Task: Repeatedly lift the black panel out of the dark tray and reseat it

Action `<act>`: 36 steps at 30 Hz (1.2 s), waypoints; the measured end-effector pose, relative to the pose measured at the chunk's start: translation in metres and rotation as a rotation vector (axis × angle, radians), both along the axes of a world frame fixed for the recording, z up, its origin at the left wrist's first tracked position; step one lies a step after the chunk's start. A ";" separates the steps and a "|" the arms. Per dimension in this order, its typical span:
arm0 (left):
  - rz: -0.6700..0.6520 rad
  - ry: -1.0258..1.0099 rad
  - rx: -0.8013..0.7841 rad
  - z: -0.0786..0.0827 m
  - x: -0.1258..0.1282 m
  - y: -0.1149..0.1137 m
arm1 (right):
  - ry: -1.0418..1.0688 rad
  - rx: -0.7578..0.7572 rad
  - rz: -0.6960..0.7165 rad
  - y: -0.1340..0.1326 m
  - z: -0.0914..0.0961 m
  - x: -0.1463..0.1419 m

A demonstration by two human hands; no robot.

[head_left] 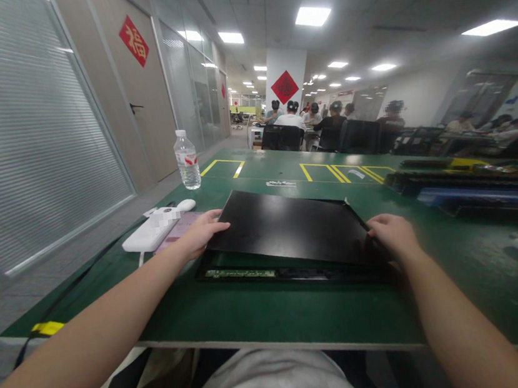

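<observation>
Display panel (286, 222), black and glossy, lies nearly flat between the person's two hands, just above the green table (274, 321). The left hand (198, 234) pinches its left end, the thumb on the upper face and the other fingers partly hidden at the edge. The right hand (393, 234) has its fingers closed around the right edge; blur and shadow there make it impossible to tell whether they also clasp the dark rim beside it. Along the panel's near side, a narrow black frame strip (306, 274) rests on the table, with a green circuit board (240, 274) showing in its left part.

Beyond the left forearm lie a white boxy device (144, 238) with a white cable and a small rounded white object (187, 205). Farther back, a clear plastic bottle (188, 165) stands upright near the table's edge. Yellow tape (316, 164) marks the far surface. At the right, a blurred blue slab (452, 196) lies among dark pieces.
</observation>
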State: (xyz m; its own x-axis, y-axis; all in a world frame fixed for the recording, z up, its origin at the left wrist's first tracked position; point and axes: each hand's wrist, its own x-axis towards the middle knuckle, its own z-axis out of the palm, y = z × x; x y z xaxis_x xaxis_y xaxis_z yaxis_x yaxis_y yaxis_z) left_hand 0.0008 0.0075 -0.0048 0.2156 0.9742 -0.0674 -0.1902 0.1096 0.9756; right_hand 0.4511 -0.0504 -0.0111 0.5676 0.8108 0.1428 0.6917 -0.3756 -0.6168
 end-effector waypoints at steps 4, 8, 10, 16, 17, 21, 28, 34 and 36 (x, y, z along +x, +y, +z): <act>-0.003 0.028 0.008 0.001 0.001 -0.002 | -0.031 -0.019 0.006 -0.002 0.005 -0.005; -0.001 0.049 0.013 0.001 0.001 -0.002 | -0.068 -0.034 0.019 -0.003 0.007 -0.007; -0.008 0.051 0.018 0.000 0.001 -0.001 | -0.071 -0.032 0.015 -0.002 0.006 -0.006; -0.026 0.064 0.025 -0.004 -0.001 0.001 | -0.068 -0.029 0.048 -0.001 0.003 -0.002; -0.024 0.072 0.023 -0.004 -0.001 0.002 | -0.077 -0.035 0.056 -0.001 0.002 -0.002; -0.019 0.115 0.014 -0.003 -0.001 0.000 | -0.100 -0.047 0.070 0.000 0.000 0.001; 0.024 0.182 0.015 0.003 0.002 -0.003 | -0.191 -0.036 0.128 0.001 -0.002 0.006; 0.041 0.212 0.027 0.001 0.003 -0.002 | -0.173 -0.055 0.105 0.001 -0.001 0.004; 0.061 0.214 0.033 -0.001 0.003 -0.001 | -0.171 -0.047 0.106 0.001 -0.001 0.004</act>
State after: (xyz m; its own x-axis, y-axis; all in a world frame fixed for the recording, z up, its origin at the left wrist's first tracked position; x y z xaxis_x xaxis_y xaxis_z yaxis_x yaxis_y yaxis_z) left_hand 0.0038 0.0062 -0.0056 0.1408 0.9873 -0.0731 0.0165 0.0715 0.9973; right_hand 0.4551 -0.0496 -0.0124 0.4494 0.8729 0.1901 0.8223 -0.3209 -0.4700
